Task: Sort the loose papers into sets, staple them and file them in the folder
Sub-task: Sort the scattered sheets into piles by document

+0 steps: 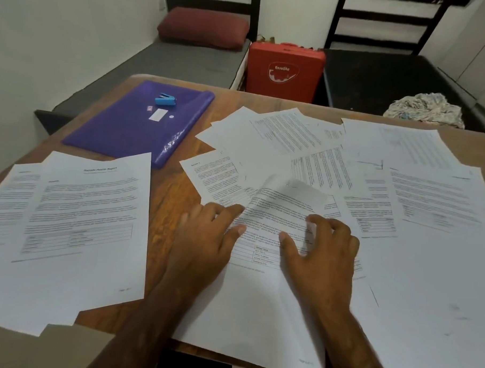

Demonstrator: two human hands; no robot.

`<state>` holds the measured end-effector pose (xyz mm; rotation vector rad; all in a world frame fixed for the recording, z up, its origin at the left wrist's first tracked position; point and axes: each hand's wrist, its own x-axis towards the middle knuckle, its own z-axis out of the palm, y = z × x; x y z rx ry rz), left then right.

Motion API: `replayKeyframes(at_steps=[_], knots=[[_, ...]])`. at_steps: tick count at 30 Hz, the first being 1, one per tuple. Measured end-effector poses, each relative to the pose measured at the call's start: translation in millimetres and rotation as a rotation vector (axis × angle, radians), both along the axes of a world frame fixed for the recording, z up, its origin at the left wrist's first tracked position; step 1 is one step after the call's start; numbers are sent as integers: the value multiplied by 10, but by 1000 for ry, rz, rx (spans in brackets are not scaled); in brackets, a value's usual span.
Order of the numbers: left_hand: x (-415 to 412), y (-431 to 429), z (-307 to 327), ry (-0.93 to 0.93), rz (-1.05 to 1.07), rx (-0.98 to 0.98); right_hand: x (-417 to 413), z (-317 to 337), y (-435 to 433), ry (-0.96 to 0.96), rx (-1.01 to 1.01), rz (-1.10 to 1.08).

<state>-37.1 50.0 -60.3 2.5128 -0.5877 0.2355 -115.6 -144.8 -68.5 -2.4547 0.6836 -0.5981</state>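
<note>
Hands meet at about 6 o'clock over the wooden surface (168,197): the left hand (205,238) lies flat with fingers spread, its fingertips pressing the left edge of a printed sheet (276,213), its grip wide and holding nothing. The right hand (321,251) pinches that same sheet, thumb and curled fingers closed on the paper so that its upper part buckles upward. At 9 o'clock lies a sorted set of papers (76,212), overlapping, the top page headed with a title that is too blurred to read surely. From 12 round to 3 o'clock the loose papers (334,165) fan out in an overlapping spread that covers most of the right half. Farther off, at about 11 o'clock, the purple folder (127,131) lies closed near the far edge, with the blue stapler (165,99) resting on it. Beyond the edge, a red case (285,69) stands on the floor between two beds, a dark red pillow (203,27) on the left one and crumpled cloth (425,108) on the right.
</note>
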Motion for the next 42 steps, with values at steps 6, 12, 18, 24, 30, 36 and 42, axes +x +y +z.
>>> replayKeyframes(at_steps=[6, 12, 18, 24, 30, 36, 42], knots=[[-56, 38, 64, 194, -49, -284, -14, 80, 30, -115, 63, 10], [-97, 16, 274, 365, -44, -669, -57, 335, -92, -83, 413, 94], [-66, -388, 513, 493, -17, -865, -223, 596, -403, -105, 537, 88], [-121, -514, 471, 510, 3, -844, -394, 686, -716, -45, 874, 78], [-27, 110, 571, 214, 188, -388, -226, 638, -501, 26, 867, 182], [42, 1148, 477, 165, 477, 351, 87, 577, 5, 86, 919, 281], [-96, 1814, 332, 254, 415, 498, 279, 543, 452, 145, 884, 350]])
